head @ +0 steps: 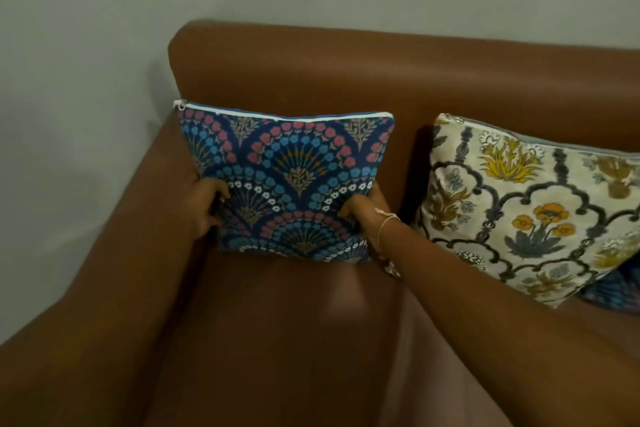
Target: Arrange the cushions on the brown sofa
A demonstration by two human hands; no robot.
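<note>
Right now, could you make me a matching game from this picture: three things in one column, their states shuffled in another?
Things:
1 blue cushion
2 cream cushion
3 thread band

States:
A round the right wrist
B gripped at both sides by the left hand and right hand
C untouched, further right on the sofa

Pairs: 1-B, 2-C, 3-A

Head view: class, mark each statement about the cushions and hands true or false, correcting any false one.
1. The left hand and right hand both grip the blue patterned cushion. True.
2. The blue patterned cushion lies flat on the seat. False: it stands upright against the backrest of the brown sofa.
3. A cream floral cushion stands on its right. True.
4. The two cushions touch. False: bare sofa shows between them.
</note>
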